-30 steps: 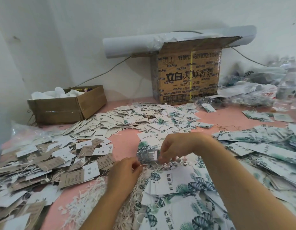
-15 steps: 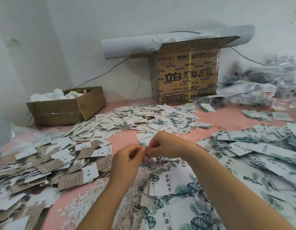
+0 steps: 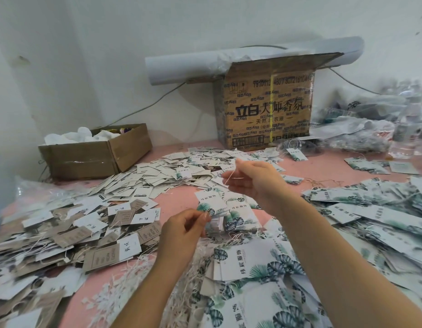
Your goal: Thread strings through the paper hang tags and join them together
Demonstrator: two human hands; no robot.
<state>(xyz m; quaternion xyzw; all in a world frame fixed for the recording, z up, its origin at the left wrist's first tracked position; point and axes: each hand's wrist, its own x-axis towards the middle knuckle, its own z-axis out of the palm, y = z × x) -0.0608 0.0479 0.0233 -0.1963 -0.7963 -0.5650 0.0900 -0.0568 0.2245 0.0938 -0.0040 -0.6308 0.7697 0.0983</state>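
My left hand point(image 3: 181, 230) is low at the centre, and its thumb and fingertips pinch a small stack of leaf-printed paper hang tags point(image 3: 217, 218) at its left edge. Higher and farther back, my right hand point(image 3: 252, 178) pinches a thin cream string point(image 3: 230, 175) that hangs in a loop in front of its fingers. Whether the string reaches the tags cannot be told. A heap of loose cream strings point(image 3: 195, 280) lies below my left wrist, partly under large leaf-printed tags point(image 3: 257, 263).
Piles of white and brown tags point(image 3: 87, 228) cover the pink table point(image 3: 172, 202) on the left, small tags point(image 3: 172, 171) lie in the middle, long leaf tags point(image 3: 375, 209) on the right. An open carton point(image 3: 96, 152), a printed box point(image 3: 269, 110) and plastic bags point(image 3: 361, 129) stand at the back.
My hands, close together over the tags before, have separated. The right hand rose up and away with the string, while the left hand stayed low on the tags.
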